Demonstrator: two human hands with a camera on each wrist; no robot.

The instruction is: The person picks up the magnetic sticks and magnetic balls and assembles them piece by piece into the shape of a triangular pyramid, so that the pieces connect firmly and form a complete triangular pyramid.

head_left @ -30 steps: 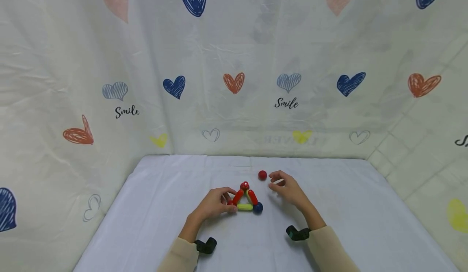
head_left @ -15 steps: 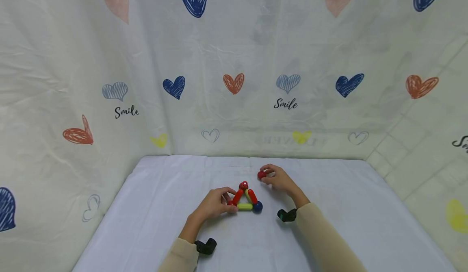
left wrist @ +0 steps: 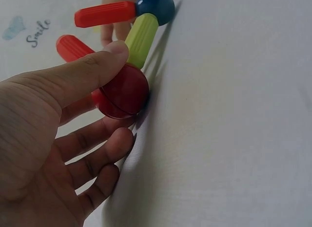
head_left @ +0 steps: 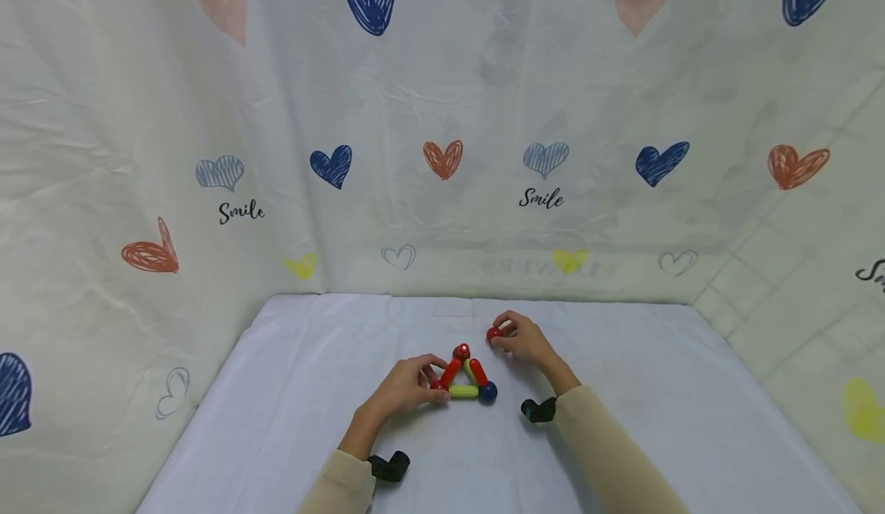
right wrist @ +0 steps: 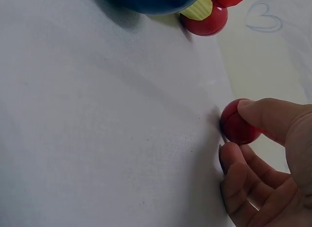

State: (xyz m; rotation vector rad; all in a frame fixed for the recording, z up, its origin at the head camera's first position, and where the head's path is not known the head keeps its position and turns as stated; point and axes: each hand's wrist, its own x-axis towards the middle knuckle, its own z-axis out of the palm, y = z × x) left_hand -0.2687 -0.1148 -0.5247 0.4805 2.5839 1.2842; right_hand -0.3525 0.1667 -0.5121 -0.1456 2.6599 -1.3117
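Observation:
My left hand (head_left: pixel 406 383) grips a red ball (left wrist: pixel 127 92) at the near left corner of a triangular frame of magnetic rods and balls. A yellow-green rod (head_left: pixel 463 392) runs from that ball to a blue ball (head_left: pixel 488 392). Red rods (head_left: pixel 451 372) lean up from the two near corners, and another red ball stands at the far corner. In the right wrist view, my right hand (right wrist: pixel 273 163) pinches a loose red ball (right wrist: pixel 236 122) between thumb and fingers, low over the cloth. It is behind and to the right of the frame, apart from it.
A white cloth (head_left: pixel 456 468) covers the table. Behind and at the sides hangs a pale curtain (head_left: pixel 484 91) printed with hearts. Dark camera mounts (head_left: pixel 390 466) sit on both wrists.
My right hand has moved left to the loose red ball and taken hold of it, shifting it slightly nearer. The left hand and the frame have stayed in place.

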